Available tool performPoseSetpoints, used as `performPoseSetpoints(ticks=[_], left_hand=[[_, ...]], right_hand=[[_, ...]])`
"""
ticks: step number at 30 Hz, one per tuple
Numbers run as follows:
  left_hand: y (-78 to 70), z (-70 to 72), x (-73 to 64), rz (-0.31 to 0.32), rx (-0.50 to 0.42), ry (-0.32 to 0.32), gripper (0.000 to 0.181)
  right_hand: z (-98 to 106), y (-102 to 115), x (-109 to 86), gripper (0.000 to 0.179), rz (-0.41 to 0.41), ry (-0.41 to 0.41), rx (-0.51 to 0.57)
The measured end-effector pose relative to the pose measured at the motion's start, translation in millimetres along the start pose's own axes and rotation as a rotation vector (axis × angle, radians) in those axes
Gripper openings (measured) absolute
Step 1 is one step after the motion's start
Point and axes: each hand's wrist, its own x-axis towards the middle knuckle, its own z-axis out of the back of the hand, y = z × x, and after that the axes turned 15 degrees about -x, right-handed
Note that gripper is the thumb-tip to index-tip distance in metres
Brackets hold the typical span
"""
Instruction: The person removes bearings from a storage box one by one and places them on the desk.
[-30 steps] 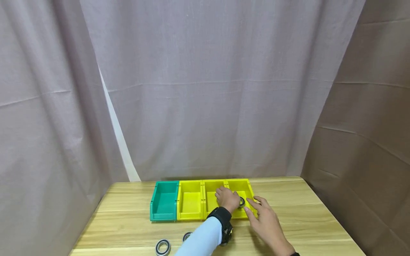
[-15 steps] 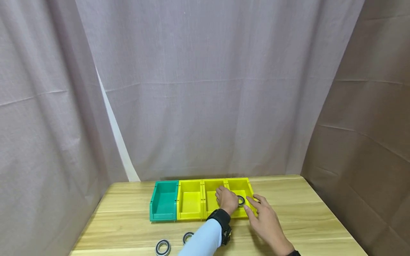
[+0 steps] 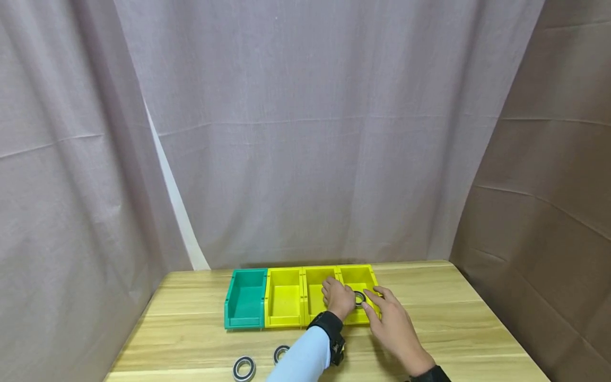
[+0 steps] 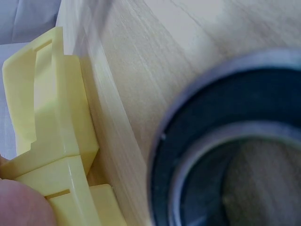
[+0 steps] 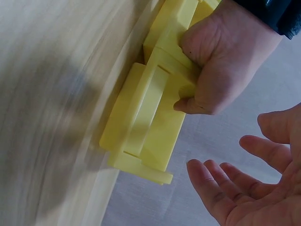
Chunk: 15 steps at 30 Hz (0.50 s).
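Observation:
My left hand (image 3: 339,298) reaches over the wall between the two rightmost yellow bins and grips it, fingers in one bin (image 3: 313,297) and thumb toward the end bin (image 3: 355,276). In the right wrist view, the left hand (image 5: 225,61) bends over that wall, its farther fingers hidden. A ball bearing (image 3: 360,305), black with a metal rim, shows in the end bin beside the left thumb. My right hand (image 3: 393,323) hovers at the bin's right front, fingers spread and thumb apart, its fingertips close to the bearing. In the right wrist view, the right hand (image 5: 254,188) holds nothing.
A green bin (image 3: 245,297) and another yellow bin (image 3: 285,300) complete the row along the back of the wooden table (image 3: 458,318). Two bearings lie in front, one bearing (image 3: 236,371) left of the sleeve. Another bearing (image 4: 164,155) looms close to the left wrist camera. Curtains (image 3: 305,159) surround the table.
The right hand has moved slightly up and left, its fingertips nearer the bearing in the end bin. That bearing shows more fully than a second ago; the left hand stays in place.

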Motion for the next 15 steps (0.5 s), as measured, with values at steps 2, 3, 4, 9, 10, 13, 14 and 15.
performPoseSetpoints(ticks=[2, 3, 4, 9, 10, 13, 14, 15], left_hand=[[1.5, -1.1, 0.8, 0.006, -0.006, -0.004, 0.047], [2.2, -1.9, 0.5, 0.007, -0.013, -0.006, 0.048], [2.2, -1.5, 0.4, 0.007, -0.016, -0.003, 0.048], [4.3, -2.4, 0.0, 0.002, -0.040, 0.011, 0.048], [4.2, -2.2, 0.2, 0.008, -0.043, 0.016, 0.048], [4.6, -2.3, 0.5, 0.018, -0.058, 0.014, 0.051], [4.3, -2.3, 0.8, 0.026, -0.061, 0.019, 0.053], [3.6, -1.6, 0.8, 0.028, -0.059, 0.022, 0.054]], right_hand=[[-1.5, 0.8, -0.6, 0.036, 0.001, 0.000, 0.001], [-2.6, 0.9, -1.2, 0.035, 0.003, 0.002, 0.001], [-3.7, 1.1, -1.8, 0.035, 0.007, -0.001, 0.001], [-7.0, 1.9, -3.0, 0.034, 0.015, -0.009, -0.005], [-7.2, 2.2, -2.5, 0.034, 0.017, -0.011, -0.008], [-8.7, 2.0, 0.9, 0.033, 0.024, -0.009, -0.025], [-9.6, 1.6, 2.8, 0.032, 0.027, -0.009, -0.031], [-10.8, 1.0, 5.1, 0.032, 0.030, -0.006, -0.042]])
